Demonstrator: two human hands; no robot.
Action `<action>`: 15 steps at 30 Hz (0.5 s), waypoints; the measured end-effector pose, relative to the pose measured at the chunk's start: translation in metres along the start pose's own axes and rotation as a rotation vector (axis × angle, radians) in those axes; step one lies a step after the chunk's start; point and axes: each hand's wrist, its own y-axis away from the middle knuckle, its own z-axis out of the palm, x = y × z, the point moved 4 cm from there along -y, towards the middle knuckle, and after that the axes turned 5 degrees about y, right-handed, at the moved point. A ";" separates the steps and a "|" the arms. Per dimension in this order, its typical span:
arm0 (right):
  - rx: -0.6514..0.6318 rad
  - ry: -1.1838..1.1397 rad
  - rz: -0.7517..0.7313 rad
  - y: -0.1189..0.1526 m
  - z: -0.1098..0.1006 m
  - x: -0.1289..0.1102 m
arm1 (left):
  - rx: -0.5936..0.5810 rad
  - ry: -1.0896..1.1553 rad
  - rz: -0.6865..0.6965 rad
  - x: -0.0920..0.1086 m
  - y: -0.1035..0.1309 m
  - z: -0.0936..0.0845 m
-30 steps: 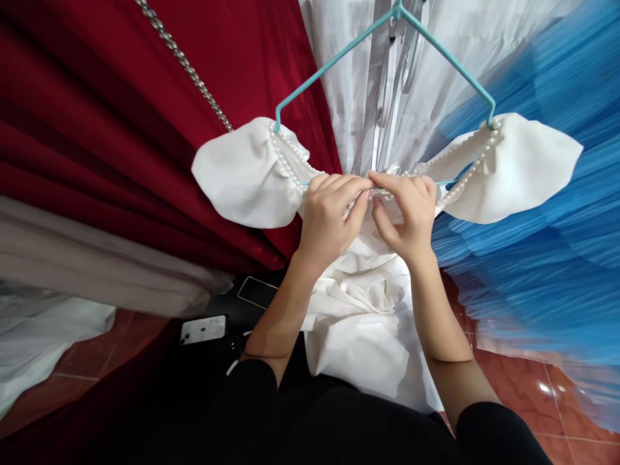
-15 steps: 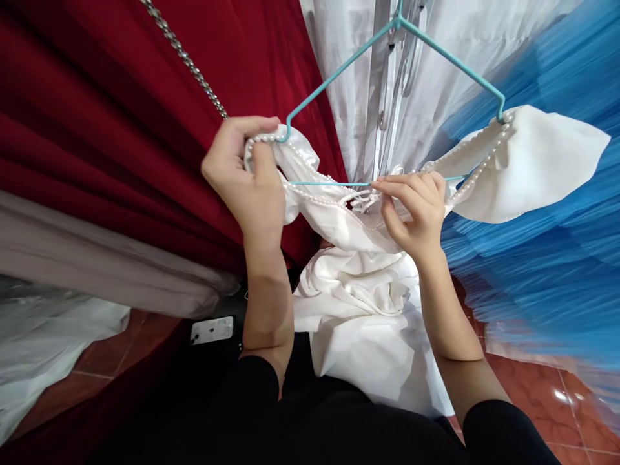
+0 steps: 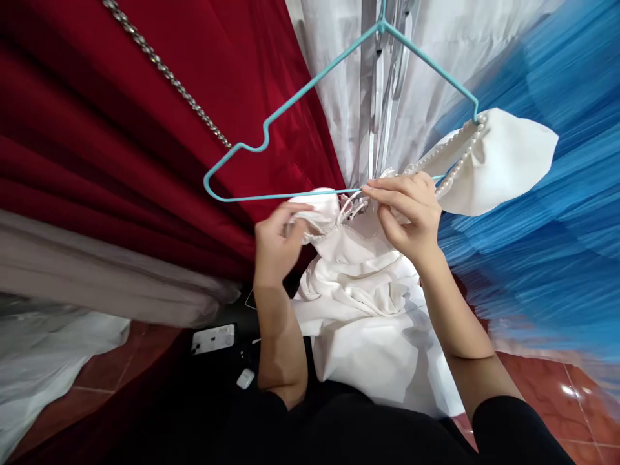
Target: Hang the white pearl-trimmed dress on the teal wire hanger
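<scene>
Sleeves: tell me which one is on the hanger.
The right sleeve, in front of the blue fabric: the hanger's right end runs inside it. The left sleeve is off, at the left hand, that end bare.

And here, near left, a dark surface (image 3: 217,371) carries a phone (image 3: 213,339), back side up, with a small white case (image 3: 245,378) just nearer and to the right. Reddish floor tiles (image 3: 537,387) gleam at right.
</scene>
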 end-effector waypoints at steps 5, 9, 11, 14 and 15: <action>0.001 0.008 0.023 -0.001 0.000 -0.003 | -0.045 0.105 0.432 0.068 -0.006 0.044; -0.069 0.026 0.087 -0.003 -0.004 -0.012 | 0.027 -0.022 0.363 0.071 -0.030 0.048; -0.138 0.057 0.130 -0.004 -0.005 -0.017 | -0.037 -0.065 0.280 0.065 -0.036 0.052; -0.164 0.080 0.148 -0.005 -0.014 -0.023 | -0.032 -0.109 0.262 0.064 -0.037 0.056; -0.105 0.089 0.140 -0.007 -0.021 -0.022 | -0.006 -0.122 0.263 0.065 -0.036 0.057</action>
